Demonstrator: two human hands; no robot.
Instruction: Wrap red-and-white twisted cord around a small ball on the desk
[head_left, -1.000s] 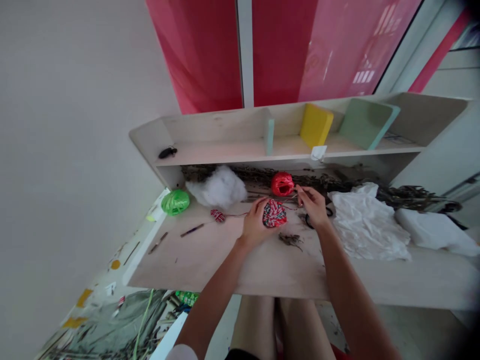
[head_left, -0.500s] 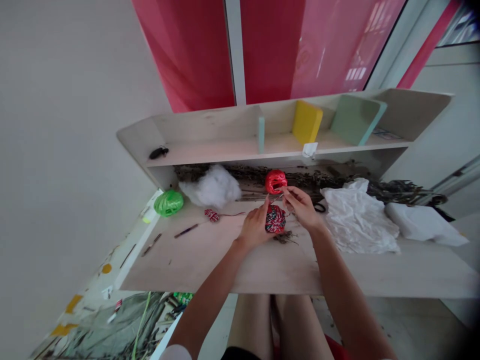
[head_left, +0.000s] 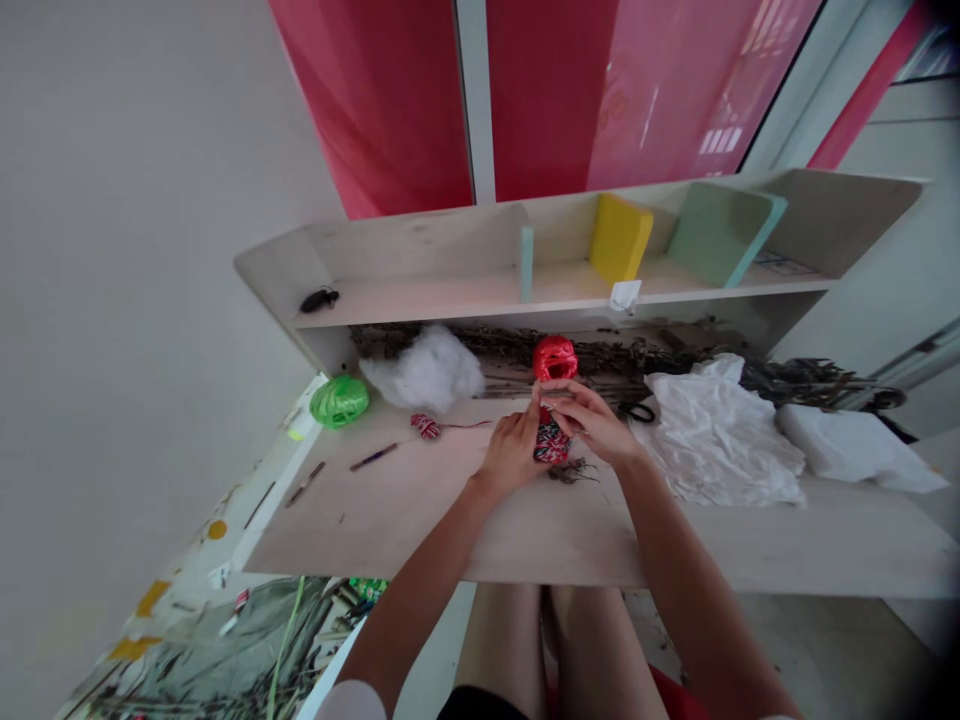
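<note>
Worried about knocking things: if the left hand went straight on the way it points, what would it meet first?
Beyond the red-and-white ball it holds, the left hand would likely meet the red ball under the shelf; depth is unclear.

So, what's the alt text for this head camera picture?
A person's left hand grips a striped ball at a pale desk, the right hand laid over its top. Behind lie a red ball, white stuffing and a green ball; white cloth at right.

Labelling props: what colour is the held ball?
The ball is mottled red, white and dark; the head view shows it.
</note>
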